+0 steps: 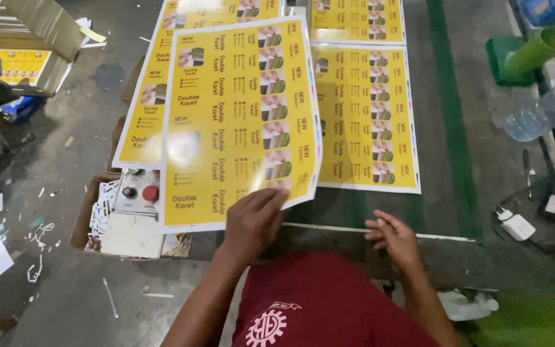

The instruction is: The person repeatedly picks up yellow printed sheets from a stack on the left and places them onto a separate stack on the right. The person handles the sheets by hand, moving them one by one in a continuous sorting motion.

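On the far left, the grey floor [65, 193] is littered with paper scraps, and an open cardboard carton [30, 45] holds more yellow printed material. Nearer the middle, a cardboard box [91, 215] of small cut cards sits low beside a control panel [137, 191] with a red button.

The left hand [252, 225] holds a glossy yellow printed sheet [239, 122] by its near edge, its fingers [270, 198] closed on the paper from on top; the thumb is hidden beneath. The sheet is lifted and tilted, its right side curling down, and it overlaps another yellow sheet [141, 96] to its left. Light glares off its surface.

To the right, a stack of matching yellow sheets [367, 122] lies flat on the dark green desk [457, 160]. The right hand [393, 238] rests on the desk's near edge, fingers loosely spread and holding nothing, well apart from the lifted sheet.

Further right, a white plug adapter [515, 225], a clear plastic bottle [541, 109] and a green tube [537, 48] lie at the desk's side.

As a judgement: held at one edge by one hand only, the large sheet could sag and crease, or slip off toward the box below. Its curling right side could also catch the stack and knock its sheets out of line.
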